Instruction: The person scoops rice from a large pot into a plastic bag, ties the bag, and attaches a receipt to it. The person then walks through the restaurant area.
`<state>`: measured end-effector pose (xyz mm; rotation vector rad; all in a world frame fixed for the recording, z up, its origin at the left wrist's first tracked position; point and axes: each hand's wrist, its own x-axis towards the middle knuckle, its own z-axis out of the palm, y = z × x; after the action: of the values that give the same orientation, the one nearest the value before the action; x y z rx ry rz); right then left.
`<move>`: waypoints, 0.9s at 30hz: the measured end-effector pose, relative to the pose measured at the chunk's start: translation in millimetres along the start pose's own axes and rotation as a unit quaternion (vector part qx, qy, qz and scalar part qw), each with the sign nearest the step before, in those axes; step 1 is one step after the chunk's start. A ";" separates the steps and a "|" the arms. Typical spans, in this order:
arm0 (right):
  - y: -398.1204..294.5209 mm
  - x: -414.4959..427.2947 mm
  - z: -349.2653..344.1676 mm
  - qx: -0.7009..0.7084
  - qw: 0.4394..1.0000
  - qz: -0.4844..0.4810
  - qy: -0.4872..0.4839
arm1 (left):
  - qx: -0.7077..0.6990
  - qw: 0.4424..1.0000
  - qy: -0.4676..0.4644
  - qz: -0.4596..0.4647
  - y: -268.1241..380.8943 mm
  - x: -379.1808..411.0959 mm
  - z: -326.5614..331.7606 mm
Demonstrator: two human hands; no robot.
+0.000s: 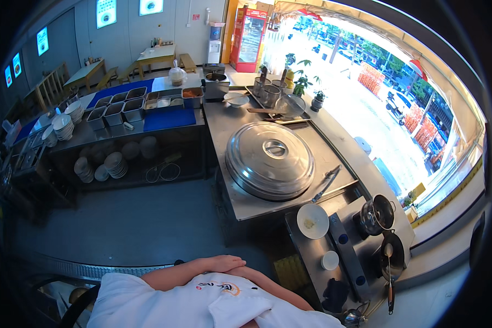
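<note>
My left hand (227, 262) lies over my right hand (238, 270) in front of my white top, fingers stretched out. Most of my right hand is hidden under it. No object shows in either hand. Beyond them, a large round steel lid (270, 158) with a central handle covers a pot set in a steel counter (217, 123). To the right, a white bowl (313, 221) with some pale food in it stands on the lower steel surface, near a small white cup (330, 260). A dark cloth (335, 294) lies closer to me.
Right of the bowl stand a steel pot (376, 214) and a wok (392, 256) with a ladle. Behind the lid are strainer baskets (269, 95) and a wire skimmer (290, 105). The left counter holds steel food containers (115, 112) and stacked white bowls (62, 127). Blue-grey floor (147, 221) lies between.
</note>
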<state>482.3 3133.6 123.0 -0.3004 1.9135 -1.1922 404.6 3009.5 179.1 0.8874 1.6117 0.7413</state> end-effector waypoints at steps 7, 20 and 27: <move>-84.1 148.3 -23.1 0.001 0.998 -0.062 -0.001 | -0.131 0.985 0.106 0.028 -100.0 -104.6 -101.0; 62.2 275.2 -91.8 0.058 0.905 0.365 0.210 | -0.137 0.865 0.413 -0.250 -360.5 -286.8 -132.4; 147.4 316.5 -136.9 -0.326 0.863 0.372 0.102 | -0.568 0.594 0.484 -0.302 -454.6 -297.9 -52.2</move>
<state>215.1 3111.3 -139.2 0.2296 2.2562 -0.0444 313.5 2516.9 -37.9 -1.1797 1.6015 1.5576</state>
